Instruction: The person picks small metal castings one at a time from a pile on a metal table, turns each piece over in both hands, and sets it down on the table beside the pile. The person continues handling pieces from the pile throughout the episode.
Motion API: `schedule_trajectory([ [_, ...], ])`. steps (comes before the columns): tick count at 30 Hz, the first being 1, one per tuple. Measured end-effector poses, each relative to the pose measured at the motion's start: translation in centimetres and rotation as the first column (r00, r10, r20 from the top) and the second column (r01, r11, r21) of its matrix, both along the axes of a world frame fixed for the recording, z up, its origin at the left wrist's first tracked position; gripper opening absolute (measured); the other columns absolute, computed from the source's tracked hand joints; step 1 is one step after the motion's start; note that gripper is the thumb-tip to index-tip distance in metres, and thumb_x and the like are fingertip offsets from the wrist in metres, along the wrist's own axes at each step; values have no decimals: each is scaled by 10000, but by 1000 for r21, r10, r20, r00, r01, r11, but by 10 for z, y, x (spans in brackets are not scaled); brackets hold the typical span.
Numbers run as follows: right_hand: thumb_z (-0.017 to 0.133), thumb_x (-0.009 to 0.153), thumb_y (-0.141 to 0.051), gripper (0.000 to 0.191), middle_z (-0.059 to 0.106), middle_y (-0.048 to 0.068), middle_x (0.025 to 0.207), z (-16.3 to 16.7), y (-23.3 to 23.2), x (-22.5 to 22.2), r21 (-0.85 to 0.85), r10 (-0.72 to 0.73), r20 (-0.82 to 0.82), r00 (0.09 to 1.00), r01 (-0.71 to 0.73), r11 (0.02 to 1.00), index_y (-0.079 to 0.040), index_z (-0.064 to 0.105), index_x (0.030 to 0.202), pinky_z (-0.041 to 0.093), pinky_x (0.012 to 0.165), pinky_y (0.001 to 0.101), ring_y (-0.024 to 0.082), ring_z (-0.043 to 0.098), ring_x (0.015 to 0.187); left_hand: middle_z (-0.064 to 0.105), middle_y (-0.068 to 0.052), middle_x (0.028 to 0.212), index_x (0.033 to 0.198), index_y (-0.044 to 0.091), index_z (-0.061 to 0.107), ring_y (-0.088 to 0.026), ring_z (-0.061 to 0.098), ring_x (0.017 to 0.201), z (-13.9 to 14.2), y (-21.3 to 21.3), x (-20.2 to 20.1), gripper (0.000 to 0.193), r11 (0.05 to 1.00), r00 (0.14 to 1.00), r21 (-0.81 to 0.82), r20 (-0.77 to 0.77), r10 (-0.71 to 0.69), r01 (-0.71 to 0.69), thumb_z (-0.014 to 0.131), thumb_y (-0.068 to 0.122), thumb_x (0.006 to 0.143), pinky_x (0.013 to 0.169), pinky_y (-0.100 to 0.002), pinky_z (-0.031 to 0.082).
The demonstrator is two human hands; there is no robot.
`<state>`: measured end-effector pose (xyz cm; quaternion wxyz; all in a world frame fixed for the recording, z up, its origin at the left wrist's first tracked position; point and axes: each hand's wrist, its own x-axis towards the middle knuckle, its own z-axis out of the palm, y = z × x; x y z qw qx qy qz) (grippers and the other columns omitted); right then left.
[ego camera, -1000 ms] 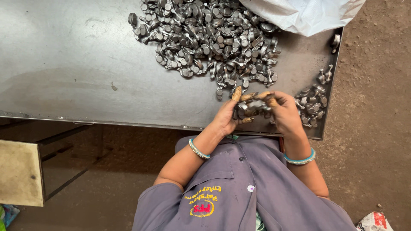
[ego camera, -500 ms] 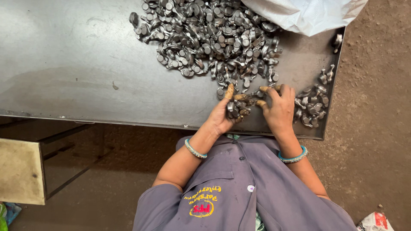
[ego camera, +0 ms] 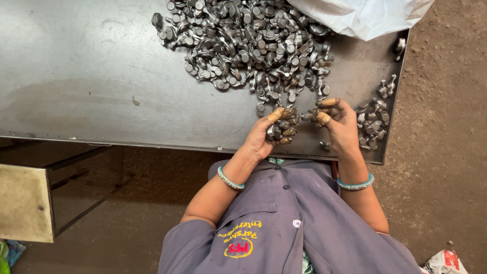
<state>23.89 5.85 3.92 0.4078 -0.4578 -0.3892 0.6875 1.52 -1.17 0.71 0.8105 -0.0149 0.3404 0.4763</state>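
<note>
Lower centre: grey work shirt [ego camera: 304, 223], bangle on each wrist. Left hand [ego camera: 264, 134] is curled shut around several small metal parts [ego camera: 278, 127], now lowered to the table's [ego camera: 76, 76] near edge. Right hand [ego camera: 340, 124] has drawn apart, fingers pinching one part. Beyond, the large heap [ego camera: 243, 40]; white bag [ego camera: 365, 15] upper right.

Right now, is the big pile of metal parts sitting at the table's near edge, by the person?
No, the big pile lies toward the far side of the metal table.
</note>
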Motion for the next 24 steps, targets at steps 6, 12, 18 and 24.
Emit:
schedule_trajectory([
  [6, 676, 916, 78, 305, 711, 95, 1080, 2, -1, -6, -17, 52, 30, 998, -52, 999, 37, 619, 1212, 588, 870, 272, 149, 700, 987, 763, -83, 1086, 1274, 98, 683, -239, 767, 900, -2, 2, 13, 375, 999, 999, 1, -14, -40, 40, 644, 326, 979, 674, -370, 643],
  [12, 776, 809, 67, 465, 642, 117, 1133, 31, -11, -13, 293, -12, 728, 685, -296, 909, -35, 667, 1250, 569, 840, 315, 194, 667, 948, 755, -93, 1022, 1244, 82, 697, -211, 753, 839, -5, 5, 7, 340, 1000, 999, -18, -34, -24, 23, 645, 326, 1013, 643, -355, 625],
  [18, 826, 668, 50, 553, 642, 160, 1068, 31, -17, -42, 448, -153, 839, 522, -505, 738, -10, 639, 1185, 515, 868, 426, 355, 590, 994, 755, -73, 1025, 1237, 69, 702, -181, 736, 815, -8, 8, -16, 329, 996, 994, 11, -60, 89, -89, 654, 308, 1016, 633, -354, 623],
  [24, 718, 859, 37, 321, 737, 51, 1054, 17, -9, -39, 237, 5, 672, 740, -222, 946, -50, 635, 1157, 555, 816, 311, 158, 710, 940, 769, -103, 1081, 1280, 49, 677, -214, 759, 858, 0, 1, -22, 389, 993, 992, 83, -86, 90, -83, 658, 296, 980, 665, -390, 637],
])
